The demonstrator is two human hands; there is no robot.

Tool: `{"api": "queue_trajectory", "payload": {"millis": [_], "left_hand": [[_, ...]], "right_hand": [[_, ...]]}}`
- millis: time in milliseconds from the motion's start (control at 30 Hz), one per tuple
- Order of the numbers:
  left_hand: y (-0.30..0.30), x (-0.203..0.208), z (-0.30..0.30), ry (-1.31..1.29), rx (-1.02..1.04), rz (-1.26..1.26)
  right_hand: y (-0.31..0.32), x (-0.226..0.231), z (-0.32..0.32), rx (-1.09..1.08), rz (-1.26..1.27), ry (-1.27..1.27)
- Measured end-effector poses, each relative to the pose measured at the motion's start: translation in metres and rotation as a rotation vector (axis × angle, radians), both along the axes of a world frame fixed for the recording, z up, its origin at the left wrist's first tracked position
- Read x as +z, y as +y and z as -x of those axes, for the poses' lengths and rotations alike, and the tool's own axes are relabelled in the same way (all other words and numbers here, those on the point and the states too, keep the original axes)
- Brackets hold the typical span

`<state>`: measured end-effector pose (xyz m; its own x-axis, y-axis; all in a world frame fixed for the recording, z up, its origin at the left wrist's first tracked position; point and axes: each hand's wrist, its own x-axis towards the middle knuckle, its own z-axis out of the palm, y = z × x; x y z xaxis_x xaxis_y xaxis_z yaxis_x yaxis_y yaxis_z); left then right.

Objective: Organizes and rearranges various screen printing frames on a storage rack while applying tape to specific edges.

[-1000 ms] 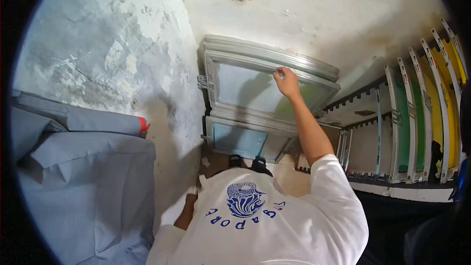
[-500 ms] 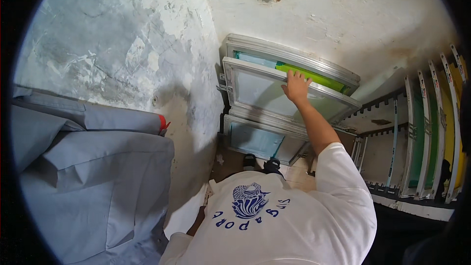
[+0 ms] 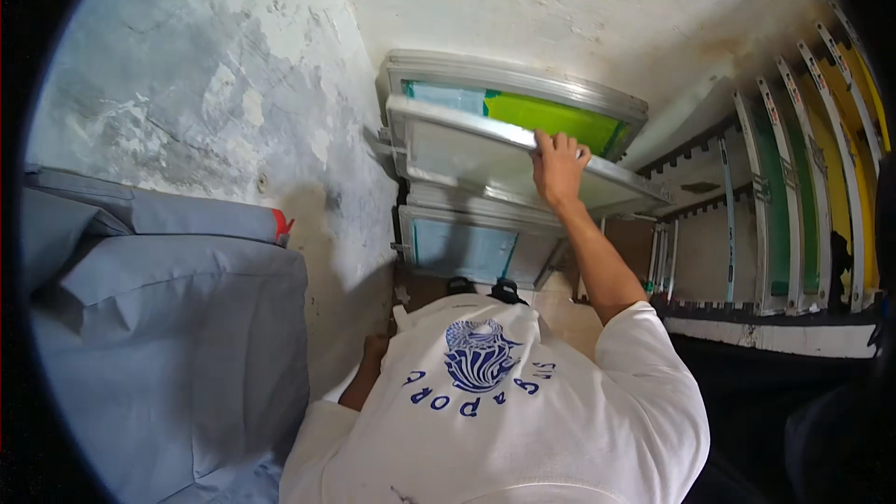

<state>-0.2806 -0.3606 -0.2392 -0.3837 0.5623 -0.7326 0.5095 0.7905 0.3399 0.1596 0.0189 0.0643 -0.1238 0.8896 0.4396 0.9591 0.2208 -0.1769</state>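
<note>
Gripping the top rim of a silver-edged screen [image 3: 457, 154], my right hand [image 3: 558, 168] is holding on with its fingers bent over the metal, just right of centre in the head view. The screen is slanting across the middle of the picture, its pale panel facing me. Behind it, in the upper middle, another framed screen is showing a lime-green patch [image 3: 560, 124] beside a light blue one. Below it, more frames are standing low, the front one carrying a light blue panel [image 3: 462, 250]. My left hand [image 3: 375, 347] is hanging beside my white shirt [image 3: 579, 401], lower left of centre; I cannot tell whether it is open or closed. At the right side, a rack [image 3: 695, 252] is holding upright frames with green and yellow panels. Grey cloth [image 3: 159, 336] is filling the lower left, and a peeling wall [image 3: 233, 56] is rising at upper left.
</note>
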Motion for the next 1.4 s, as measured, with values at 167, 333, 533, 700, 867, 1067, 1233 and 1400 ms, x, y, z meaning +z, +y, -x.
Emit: {"api": "queue_trajectory", "payload": {"millis": [167,333,533,700,867,1067,1233,1400], "left_hand": [[-0.051,-0.128,0.016,0.074,0.049,0.025],[-0.047,-0.138,0.017,0.088,0.025,-0.031],[-0.029,-0.142,0.022,0.125,-0.036,-0.088],[-0.040,-0.139,0.035,-0.252,0.008,-0.379],[0.003,-0.037,0.012,-0.010,-0.020,-0.061],[-0.023,-0.073,0.035,-0.197,0.173,-0.121],[-0.052,-0.090,0.053,-0.132,0.069,-0.249],[-0.053,-0.093,0.050,-0.167,0.028,-0.366]], "right_hand": [[-0.011,0.040,-0.021,0.001,-0.153,0.119],[-0.031,0.092,-0.051,-0.002,-0.314,0.282],[-0.040,0.065,-0.112,0.062,-0.270,0.919],[-0.043,0.045,-0.119,0.062,-0.232,0.953],[-0.052,0.016,-0.107,0.012,-0.253,0.883],[-0.039,-0.031,-0.087,0.056,-0.346,0.943],[-0.033,-0.057,-0.088,0.038,-0.397,1.018],[-0.017,-0.109,-0.111,0.018,-0.424,1.150]]}}
